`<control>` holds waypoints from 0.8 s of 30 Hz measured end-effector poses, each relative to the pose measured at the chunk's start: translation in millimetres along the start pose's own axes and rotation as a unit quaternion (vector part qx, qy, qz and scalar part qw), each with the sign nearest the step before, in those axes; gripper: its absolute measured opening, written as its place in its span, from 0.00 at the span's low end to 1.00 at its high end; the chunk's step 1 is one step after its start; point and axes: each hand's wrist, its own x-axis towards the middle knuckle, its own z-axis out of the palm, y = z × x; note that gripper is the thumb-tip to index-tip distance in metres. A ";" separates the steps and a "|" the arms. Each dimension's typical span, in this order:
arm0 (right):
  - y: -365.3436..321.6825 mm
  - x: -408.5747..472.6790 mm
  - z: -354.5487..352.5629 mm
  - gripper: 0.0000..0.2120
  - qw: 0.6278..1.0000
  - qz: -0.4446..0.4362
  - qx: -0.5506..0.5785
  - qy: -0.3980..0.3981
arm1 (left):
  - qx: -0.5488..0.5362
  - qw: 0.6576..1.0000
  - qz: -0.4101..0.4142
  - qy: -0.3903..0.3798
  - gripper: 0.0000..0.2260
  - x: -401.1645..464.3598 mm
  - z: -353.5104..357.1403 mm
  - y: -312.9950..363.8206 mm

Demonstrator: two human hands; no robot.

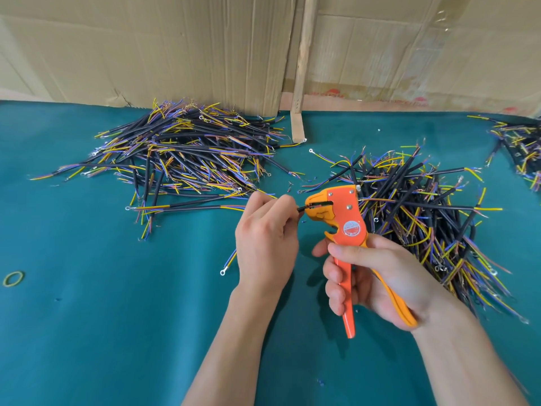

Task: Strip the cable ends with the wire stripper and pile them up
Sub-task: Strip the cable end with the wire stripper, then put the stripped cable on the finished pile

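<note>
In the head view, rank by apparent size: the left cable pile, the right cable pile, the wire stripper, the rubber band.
1. Left cable pile and right cable pile: similar spread, too close to rank; the right one lies nearer the camera.
2. Wire stripper, gripped by the right hand.
3. Rubber band, smallest.

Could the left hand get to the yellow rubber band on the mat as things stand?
Probably not right away: the left hand is pinching a cable fed into the wire stripper. The bare green mat leaves the way to the rubber band free once it lets go.
</note>
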 end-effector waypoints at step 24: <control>20.5 20.2 1.0 0.36 0.987 0.003 0.160 0.034 | -0.122 0.968 -0.220 0.003 0.08 41.5 -6.2 38.6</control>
